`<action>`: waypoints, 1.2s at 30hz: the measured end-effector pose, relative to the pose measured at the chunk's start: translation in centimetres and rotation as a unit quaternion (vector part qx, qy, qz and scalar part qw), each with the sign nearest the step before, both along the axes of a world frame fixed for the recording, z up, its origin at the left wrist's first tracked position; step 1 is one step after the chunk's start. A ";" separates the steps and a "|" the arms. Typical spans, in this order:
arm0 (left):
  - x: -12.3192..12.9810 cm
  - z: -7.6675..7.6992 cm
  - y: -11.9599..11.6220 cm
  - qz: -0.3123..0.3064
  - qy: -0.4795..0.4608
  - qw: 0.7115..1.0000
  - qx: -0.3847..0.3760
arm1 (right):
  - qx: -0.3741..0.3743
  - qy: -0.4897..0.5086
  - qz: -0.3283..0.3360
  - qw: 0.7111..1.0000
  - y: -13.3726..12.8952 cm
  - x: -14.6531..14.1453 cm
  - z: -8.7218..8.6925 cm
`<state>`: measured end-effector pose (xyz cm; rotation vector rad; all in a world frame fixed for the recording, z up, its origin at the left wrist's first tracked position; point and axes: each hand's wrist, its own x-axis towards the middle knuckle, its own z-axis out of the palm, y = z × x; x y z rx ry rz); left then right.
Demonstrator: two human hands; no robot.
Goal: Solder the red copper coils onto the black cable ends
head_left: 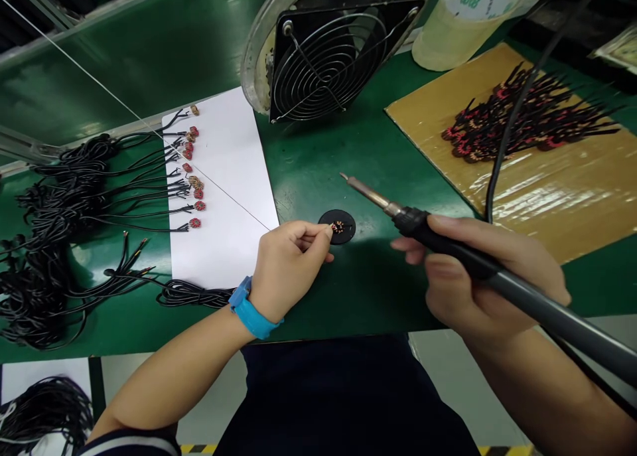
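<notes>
My left hand [293, 257], with a blue wristband [253, 313], pinches at the edge of a small coil with copper-coloured parts [339, 227]. That coil is over a round black disc [348, 237] on the bench. A thin wire [219, 187] runs from the upper left to behind my left hand; whether the fingers hold it is hidden. My right hand [488, 277] is wrapped round the dark handle of a soldering iron [413, 224]. The iron's tip points up and left, apart from the coil and above the bench.
A fan with a wire guard [323, 77] stands behind the disc. Black cables [64, 217] ending in red coils lie across white paper [223, 177] at left. More black-leaded coils [527, 117] are heaped on brown board [562, 204]. A tape roll [448, 41] sits behind it.
</notes>
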<state>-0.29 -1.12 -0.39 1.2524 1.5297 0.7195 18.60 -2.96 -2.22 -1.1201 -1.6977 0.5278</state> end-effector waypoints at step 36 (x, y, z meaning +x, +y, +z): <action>-0.6 -0.4 0.6 -0.027 -0.005 0.991 0.133 | -0.070 -0.153 0.061 0.984 4.2 -3.2 1.5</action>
